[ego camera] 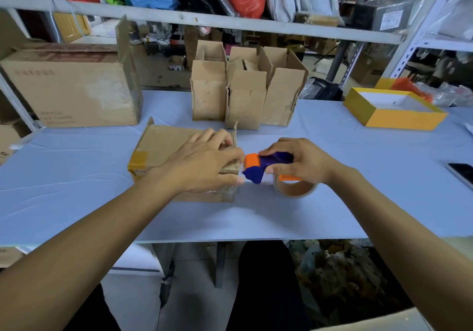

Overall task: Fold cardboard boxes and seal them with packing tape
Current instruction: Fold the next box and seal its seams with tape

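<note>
Gripping a blue-and-orange tape dispenser (266, 168), the right hand (299, 163) is curling its fingers and thumb around the blue body, the roll of packing tape (295, 188) hanging beneath it and touching the table (76, 172). At the dispenser's 9 o'clock, its orange roller is meeting the right end of a cardboard box (163, 156). The left hand (204, 161) is lying flat across that box's top with fingers spread, the thumb pressing down over the near right corner. A tan tape patch is wrapping the box's left corner; small print along its front edge is too blurred to read. At 12 o'clock from the hands, a cluster of small upright boxes (245, 92) is standing with flaps raised. At 10 o'clock, a large carton (71, 87) is carrying faint printing that cannot be made out. At 2 o'clock, a yellow tray box (394, 115) is sitting well apart, and a phone (463, 174) is lying at the table's right edge. Bare tabletop is stretching between the hands and the near edge at 6 o'clock.
</note>
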